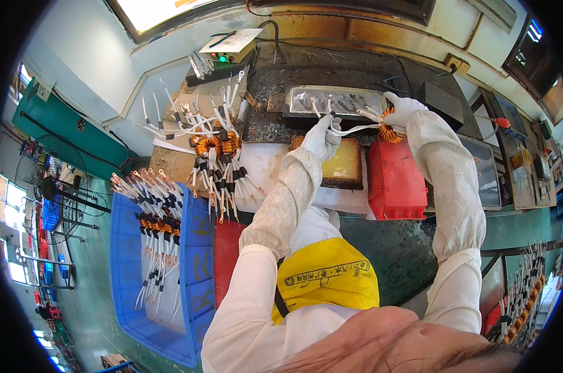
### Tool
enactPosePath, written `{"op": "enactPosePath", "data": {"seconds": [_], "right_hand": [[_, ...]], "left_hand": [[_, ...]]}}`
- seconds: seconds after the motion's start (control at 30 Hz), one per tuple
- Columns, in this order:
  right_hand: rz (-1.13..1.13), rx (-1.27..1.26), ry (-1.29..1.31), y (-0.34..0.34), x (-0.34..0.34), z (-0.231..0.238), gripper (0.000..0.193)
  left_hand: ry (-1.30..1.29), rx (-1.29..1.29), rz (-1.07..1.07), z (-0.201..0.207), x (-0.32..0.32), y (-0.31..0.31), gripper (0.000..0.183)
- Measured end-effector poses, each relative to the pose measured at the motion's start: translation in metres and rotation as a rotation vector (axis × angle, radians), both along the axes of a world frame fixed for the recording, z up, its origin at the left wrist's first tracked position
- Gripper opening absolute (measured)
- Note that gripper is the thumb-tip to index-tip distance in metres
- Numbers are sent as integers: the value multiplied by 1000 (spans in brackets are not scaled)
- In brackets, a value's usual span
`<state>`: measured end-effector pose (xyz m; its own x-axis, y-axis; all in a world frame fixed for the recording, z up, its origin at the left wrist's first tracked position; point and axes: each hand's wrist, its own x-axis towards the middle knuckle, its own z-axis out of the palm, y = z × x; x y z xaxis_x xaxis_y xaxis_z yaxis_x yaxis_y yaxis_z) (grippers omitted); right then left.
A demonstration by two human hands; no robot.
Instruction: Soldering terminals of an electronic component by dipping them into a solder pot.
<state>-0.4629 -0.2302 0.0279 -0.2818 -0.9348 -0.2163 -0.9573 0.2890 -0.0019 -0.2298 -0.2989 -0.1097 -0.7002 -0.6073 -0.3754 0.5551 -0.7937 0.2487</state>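
Note:
My right hand (403, 107), in a white glove, is closed on a copper-wound toroidal coil (390, 133) at the right end of a dark pot (288, 107) with a silvery, wrinkled surface. White cable leads run leftward from the coil. My left hand (322, 140), also gloved, pinches some of these white leads (353, 130) just in front of the pot. Two lead ends with copper-coloured tips stick up above its fingers, in front of the silvery surface. Below the hands lies a brown-rimmed tray (342, 181) with yellow contents. Pale sleeves cover both my forearms.
Several finished-looking coils (208, 147) with white leads are heaped left on the bench. A blue crate (197, 273) of more coils stands below them. A red bin (397, 186) sits under my right hand. A box with a green light (222, 58) stands at the back left.

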Motion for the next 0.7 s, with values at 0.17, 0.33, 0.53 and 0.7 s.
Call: {"op": "enactPosePath", "data": {"seconds": [0.17,0.33,0.53,0.7], "right_hand": [[-13,13,6,1,2,2,82],[-16,22,-5,2,2,1,82],[-8,8,-18,0,1,0,83],[-27,19,4,2,4,4,83]], "left_hand": [[12,81,33,1,1,3,28],[37,124,33,1,1,3,28],[24,94,41,1,1,3,29],[0,62,37,1,0,2,30]]}}
